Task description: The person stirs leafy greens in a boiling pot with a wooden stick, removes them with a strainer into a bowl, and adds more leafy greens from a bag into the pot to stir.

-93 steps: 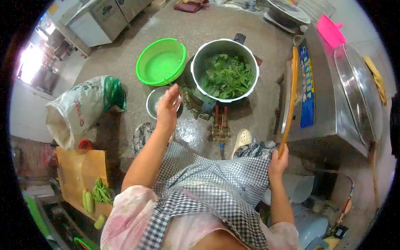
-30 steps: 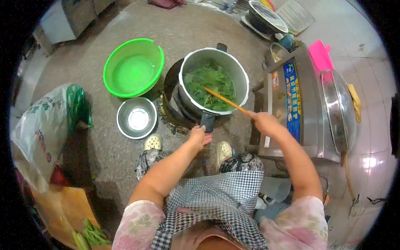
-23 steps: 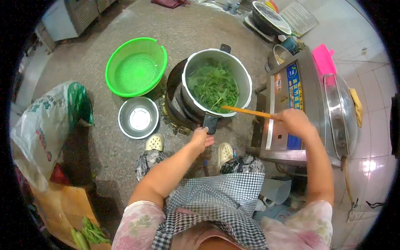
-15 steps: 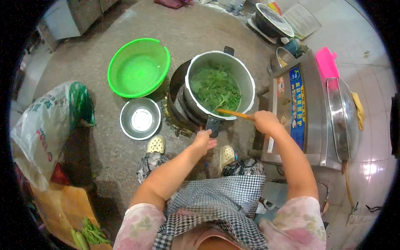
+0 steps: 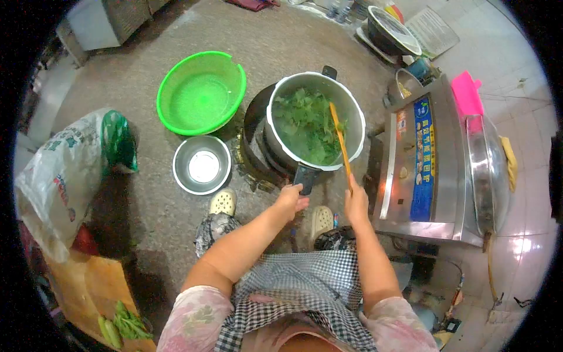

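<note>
Short-sleeved pale top (image 5: 198,317) with pink florals, black-and-white checked apron (image 5: 308,276), dark patterned trousers (image 5: 214,230), cream holed clogs (image 5: 223,202)

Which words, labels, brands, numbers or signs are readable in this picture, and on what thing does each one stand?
"高效节能蒸包炉": blue label on the stove; last characters unsure.
Yellow print on that label: too small.
Orange sticker on the stove: too small.
Green and red print on the bag: too blurred.
Sheet, upper right: too small.
</note>
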